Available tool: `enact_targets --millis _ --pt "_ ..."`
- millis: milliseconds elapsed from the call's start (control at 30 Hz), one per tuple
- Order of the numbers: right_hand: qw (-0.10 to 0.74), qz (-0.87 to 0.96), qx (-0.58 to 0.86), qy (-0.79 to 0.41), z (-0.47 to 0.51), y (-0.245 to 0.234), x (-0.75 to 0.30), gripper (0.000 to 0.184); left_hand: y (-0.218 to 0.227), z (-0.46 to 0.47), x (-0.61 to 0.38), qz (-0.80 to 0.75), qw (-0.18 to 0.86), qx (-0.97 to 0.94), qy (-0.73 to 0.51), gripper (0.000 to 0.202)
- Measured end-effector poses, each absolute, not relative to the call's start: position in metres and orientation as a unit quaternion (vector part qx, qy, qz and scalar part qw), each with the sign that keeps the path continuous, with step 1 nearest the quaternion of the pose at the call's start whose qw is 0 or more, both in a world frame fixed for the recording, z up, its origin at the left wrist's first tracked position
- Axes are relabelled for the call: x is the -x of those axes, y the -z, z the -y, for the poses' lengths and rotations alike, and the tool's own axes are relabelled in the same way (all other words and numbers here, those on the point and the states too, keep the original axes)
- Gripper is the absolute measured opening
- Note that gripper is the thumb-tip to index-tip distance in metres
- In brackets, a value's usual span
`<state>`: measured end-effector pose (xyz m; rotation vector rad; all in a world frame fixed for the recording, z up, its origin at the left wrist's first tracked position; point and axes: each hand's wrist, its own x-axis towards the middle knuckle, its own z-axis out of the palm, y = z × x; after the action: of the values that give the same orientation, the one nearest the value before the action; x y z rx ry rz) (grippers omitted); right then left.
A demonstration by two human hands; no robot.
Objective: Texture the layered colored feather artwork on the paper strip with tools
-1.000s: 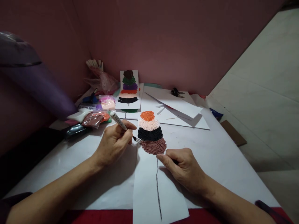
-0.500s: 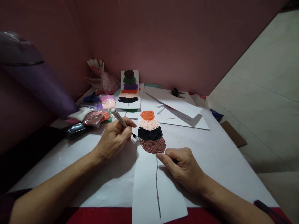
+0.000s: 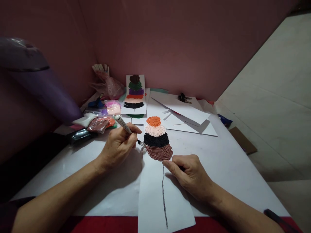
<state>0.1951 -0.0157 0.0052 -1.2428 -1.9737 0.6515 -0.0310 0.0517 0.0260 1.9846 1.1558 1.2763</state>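
My left hand [image 3: 119, 144] is closed around a pen-like tool [image 3: 123, 124] with a pale patterned handle. Its slim metal tip touches the left edge of the brown clay band [image 3: 159, 152]. Above that band sit black [image 3: 156, 139], pale pink [image 3: 155, 130] and orange [image 3: 153, 121] bands, all grooved. They lie on a long white paper sheet [image 3: 152, 197] with a dark wavy line running down from the brown band. My right hand [image 3: 190, 173] has curled fingers at the sheet's right edge, its thumb resting just under the brown band. The undersides of these fingers are hidden.
Behind the sheet stands a card [image 3: 134, 110] with similar coloured bands. Several bags of coloured clay [image 3: 98, 124] lie at the left, before a purple cylindrical thing [image 3: 53, 90]. Keys [image 3: 184, 97] and loose white paper [image 3: 184, 110] are at the back right.
The background sits slightly lower in view. Both hands and the tool stay in nearly the same places against the brown band.
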Motion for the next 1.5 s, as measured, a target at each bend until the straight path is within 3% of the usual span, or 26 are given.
enact_targets --millis 233,533,1500 --pt "0.354 0.764 0.477 -0.252 0.0149 -0.0061 -0.194 0.048 -0.0254 -0.0491 0.0347 -0.402 0.227 -0.734 -0.497 0.012" --pt "0.35 0.763 0.481 -0.251 0.0149 -0.0059 -0.1939 0.048 -0.0286 -0.0456 0.0322 -0.429 0.283 -0.692 -0.507 0.012" --pt "0.352 0.761 0.482 -0.255 0.0152 -0.0063 -0.1937 0.049 -0.0277 -0.0485 0.032 -0.373 0.195 -0.781 -0.462 0.017"
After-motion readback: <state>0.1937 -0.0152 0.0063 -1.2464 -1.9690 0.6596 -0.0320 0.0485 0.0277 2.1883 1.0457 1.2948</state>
